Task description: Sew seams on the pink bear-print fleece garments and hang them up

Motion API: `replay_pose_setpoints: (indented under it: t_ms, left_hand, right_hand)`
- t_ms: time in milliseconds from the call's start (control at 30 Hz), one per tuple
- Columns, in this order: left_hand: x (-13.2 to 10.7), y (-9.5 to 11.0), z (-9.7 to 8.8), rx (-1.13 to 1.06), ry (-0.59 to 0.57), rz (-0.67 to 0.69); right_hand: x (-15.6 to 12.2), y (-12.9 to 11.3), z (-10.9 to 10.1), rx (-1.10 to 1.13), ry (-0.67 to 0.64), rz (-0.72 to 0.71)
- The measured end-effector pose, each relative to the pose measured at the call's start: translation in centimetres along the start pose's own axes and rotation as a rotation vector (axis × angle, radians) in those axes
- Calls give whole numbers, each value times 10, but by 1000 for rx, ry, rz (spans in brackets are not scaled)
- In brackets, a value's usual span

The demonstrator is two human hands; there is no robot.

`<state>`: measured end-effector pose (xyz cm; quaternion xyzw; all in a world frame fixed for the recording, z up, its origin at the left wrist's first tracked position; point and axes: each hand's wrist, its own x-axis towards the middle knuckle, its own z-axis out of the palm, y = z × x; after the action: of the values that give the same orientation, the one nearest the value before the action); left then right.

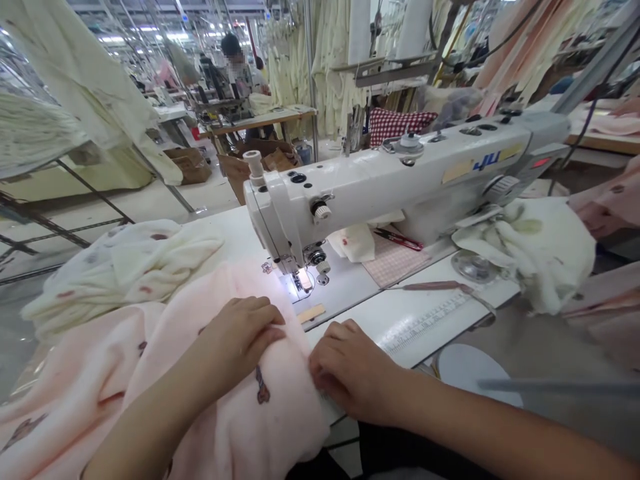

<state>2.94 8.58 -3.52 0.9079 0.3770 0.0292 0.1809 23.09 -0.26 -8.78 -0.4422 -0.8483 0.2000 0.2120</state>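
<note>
Pale pink plush fabric (280,407) with small printed figures spreads over the left of the sewing table and hangs off its front edge. On top of it, near its right edge, my left hand (247,330) is closed with curled fingers gripping the cloth. My right hand (353,370) pinches the fabric's right edge, its fingers bent together. Just beyond both hands stands a white sewing machine (380,180), its lamp lighting the needle and presser foot (303,283). The fabric's far edge reaches close to the left of the foot.
Cream printed cloth (130,267) is heaped at the left. Under the machine arm lie red-handled thread snips (400,239) and a checked pad (393,260). A ruler scale (425,323) marks the table front. More cream cloth (530,247) hangs at right. Another person (237,73) sits farther back.
</note>
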Motion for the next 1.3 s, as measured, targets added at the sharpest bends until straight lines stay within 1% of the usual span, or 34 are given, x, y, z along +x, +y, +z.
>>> replay_pose_setpoints:
  t_ms: [67, 133, 200, 233, 333, 367, 433, 500, 567, 633, 700, 767, 833, 967, 1067, 1133, 1200, 1233, 1267, 1300]
  left_hand:
    - [6, 0, 5, 23, -1, 8]
    - [12, -1, 11, 36, -1, 9]
    - [16, -1, 19, 30, -2, 18]
    - [17, -1, 23, 23, -1, 22]
    - [20, -1, 32, 2, 14, 29]
    - [20, -2, 34, -2, 22, 28]
    - [19, -3, 38, -10, 42, 26]
    - [17, -5, 41, -19, 59, 28]
    - [14, -6, 45, -30, 79, 30]
    - [12, -7, 48, -39, 99, 27]
    - [11, -7, 49, -44, 114, 21]
    - [12, -8, 48, -45, 117, 16]
    - [14, -7, 45, -39, 110, 7]
    - [23, -2, 36, 15, 81, -24]
    - [28, 10, 35, 117, 130, -85]
    - [25, 20, 41, 207, 160, -135]
    - [16, 29, 53, 265, 143, -168]
    - [10, 32, 60, 277, 144, -159]
    - [4, 33, 68, 284, 170, -137]
    - [-1, 32, 75, 284, 220, -107]
  right_hand:
    - [-2, 0, 1, -26, 14, -8]
    - [-8, 0, 3, -69, 70, -26]
    - [-14, -1, 5, -114, 97, -76]
    - [-16, -1, 7, -131, 87, -109]
    - [-17, -2, 11, -160, -11, -187]
    - [-16, -3, 13, -163, -37, -194]
    - [-13, -3, 15, -123, -47, -198]
    - [-11, -4, 15, -17, -1, -206]
    - [-10, -3, 12, 60, 74, -243]
    - [-9, -1, 8, 17, 135, -318]
    - [-8, 3, 5, -100, 172, -401]
    - [-7, 7, 4, -191, 186, -451]
    - [-6, 11, 4, -232, 166, -458]
    - [-10, 18, 8, -251, 73, -436]
    - [-13, 21, 10, -232, 47, -426]
    - [-14, 22, 8, -229, 51, -427]
    - [-14, 23, 5, -236, 45, -435]
    - [-13, 23, 2, -240, 39, -446]
    - [-12, 24, -1, -245, 31, -466]
    - [-10, 26, -3, -252, 23, -489]
